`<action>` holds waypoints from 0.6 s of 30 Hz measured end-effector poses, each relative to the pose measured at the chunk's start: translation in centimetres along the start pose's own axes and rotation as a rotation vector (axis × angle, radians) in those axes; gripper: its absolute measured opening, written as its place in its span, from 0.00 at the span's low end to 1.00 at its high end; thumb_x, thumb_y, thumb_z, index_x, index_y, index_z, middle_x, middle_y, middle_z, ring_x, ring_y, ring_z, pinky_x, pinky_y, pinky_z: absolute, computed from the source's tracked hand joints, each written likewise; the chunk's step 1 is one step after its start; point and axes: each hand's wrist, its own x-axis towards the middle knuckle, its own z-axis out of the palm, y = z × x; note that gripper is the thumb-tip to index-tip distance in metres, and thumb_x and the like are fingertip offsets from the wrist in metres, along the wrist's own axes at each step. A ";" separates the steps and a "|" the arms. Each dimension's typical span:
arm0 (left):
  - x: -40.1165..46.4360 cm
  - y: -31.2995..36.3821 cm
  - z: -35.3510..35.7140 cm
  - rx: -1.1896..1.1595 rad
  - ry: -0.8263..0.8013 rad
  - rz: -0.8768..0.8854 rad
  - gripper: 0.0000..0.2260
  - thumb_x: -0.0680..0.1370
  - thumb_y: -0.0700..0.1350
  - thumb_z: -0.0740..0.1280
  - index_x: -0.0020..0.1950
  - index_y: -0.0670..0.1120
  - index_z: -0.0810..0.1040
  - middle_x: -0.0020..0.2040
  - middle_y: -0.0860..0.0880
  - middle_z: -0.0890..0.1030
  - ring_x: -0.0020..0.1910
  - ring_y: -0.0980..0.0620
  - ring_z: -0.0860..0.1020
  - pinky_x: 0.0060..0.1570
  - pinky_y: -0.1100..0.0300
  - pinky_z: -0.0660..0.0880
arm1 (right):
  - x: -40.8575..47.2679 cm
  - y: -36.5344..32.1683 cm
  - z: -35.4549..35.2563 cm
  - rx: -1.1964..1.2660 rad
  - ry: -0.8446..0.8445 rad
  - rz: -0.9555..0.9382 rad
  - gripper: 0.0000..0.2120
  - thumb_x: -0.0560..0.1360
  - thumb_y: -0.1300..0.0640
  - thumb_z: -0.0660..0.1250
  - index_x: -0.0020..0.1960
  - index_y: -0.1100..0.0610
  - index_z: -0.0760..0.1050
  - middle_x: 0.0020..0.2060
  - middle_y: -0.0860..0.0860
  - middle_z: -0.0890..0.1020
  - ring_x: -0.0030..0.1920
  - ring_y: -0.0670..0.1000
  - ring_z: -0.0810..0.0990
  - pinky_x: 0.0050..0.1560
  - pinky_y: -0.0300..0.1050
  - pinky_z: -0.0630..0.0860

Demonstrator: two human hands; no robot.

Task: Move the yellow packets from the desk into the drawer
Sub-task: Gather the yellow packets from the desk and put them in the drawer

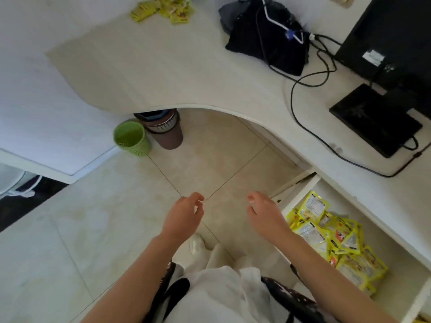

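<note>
Several yellow packets (164, 9) lie in a loose pile at the far end of the curved white desk (177, 73). Another heap of yellow packets (335, 238) fills the open white drawer (396, 259) at the lower right, under the desk's right wing. My left hand (184, 214) and my right hand (263, 212) hang over the tiled floor in front of me, both empty, fingers loosely curled. The right hand is just left of the drawer's front corner.
A black bag (268, 36) with cables sits on the desk at the back right, beside a black monitor (391, 38) and its base (375, 120). A green bin (131, 138) and a brown bin (166, 129) stand on the floor under the desk edge.
</note>
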 end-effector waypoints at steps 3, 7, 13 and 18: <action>1.6 -3.0 -3.4 0.024 0.045 -0.032 0.11 0.80 0.47 0.60 0.61 0.52 0.76 0.52 0.52 0.81 0.45 0.55 0.76 0.45 0.63 0.70 | 2.5 -3.8 1.1 -0.011 -0.005 -0.050 0.15 0.79 0.60 0.58 0.64 0.59 0.70 0.63 0.55 0.75 0.61 0.53 0.75 0.59 0.44 0.69; 4.1 -6.9 -8.1 0.036 0.108 -0.074 0.11 0.80 0.48 0.59 0.61 0.54 0.75 0.52 0.51 0.81 0.46 0.53 0.77 0.45 0.61 0.70 | 6.1 -9.3 2.0 -0.033 -0.015 -0.085 0.17 0.80 0.57 0.56 0.67 0.57 0.68 0.64 0.52 0.74 0.62 0.51 0.73 0.59 0.42 0.69; 8.7 -10.1 -14.0 0.033 0.192 -0.085 0.11 0.80 0.47 0.61 0.60 0.51 0.76 0.53 0.50 0.81 0.52 0.52 0.78 0.50 0.59 0.74 | 11.5 -16.0 2.1 -0.059 -0.018 -0.138 0.17 0.79 0.58 0.57 0.67 0.58 0.68 0.63 0.53 0.75 0.63 0.52 0.74 0.61 0.44 0.69; 13.7 -11.3 -17.8 0.016 0.231 -0.101 0.11 0.80 0.47 0.61 0.61 0.50 0.76 0.53 0.50 0.81 0.54 0.51 0.77 0.53 0.57 0.74 | 16.9 -20.1 1.3 -0.101 -0.008 -0.190 0.17 0.79 0.58 0.58 0.67 0.58 0.70 0.63 0.53 0.76 0.62 0.53 0.75 0.62 0.46 0.70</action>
